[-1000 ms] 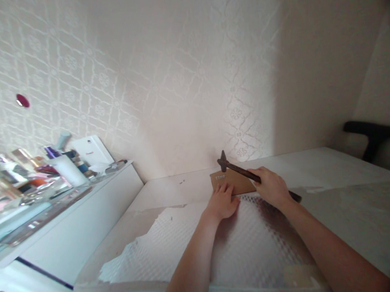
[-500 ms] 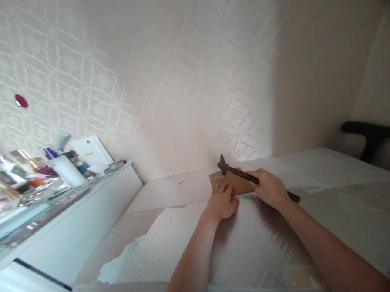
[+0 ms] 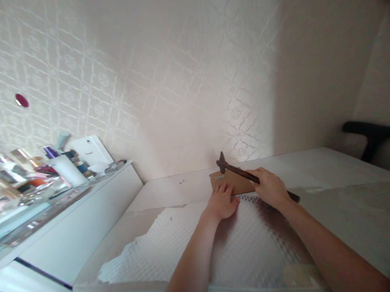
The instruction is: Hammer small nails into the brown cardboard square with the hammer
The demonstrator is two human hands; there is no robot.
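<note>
My right hand [image 3: 269,186] is closed around the dark handle of a hammer [image 3: 240,173]. The hammer's head is up at the left, just above a flat brown cardboard piece [image 3: 241,185] with pale printing near its left edge. Fingers stretched out, my left hand [image 3: 222,200] lies on the front left part of the cardboard. A sheet of silvery bubble-textured wrap [image 3: 173,238] spreads under my forearms. Whether anything sits beneath the cardboard or the hammer head is hidden.
On the left a white cabinet [image 3: 97,221] carries a crowd of bottles, a white tube [image 3: 67,170] and a white box [image 3: 92,150]. Patterned wallpaper [image 3: 186,98] rises behind the white table [image 3: 343,166]. A black armrest [image 3: 371,132] juts in at the right.
The hammer's head has risen very slightly over the cardboard. My left hand has stayed in its place.
</note>
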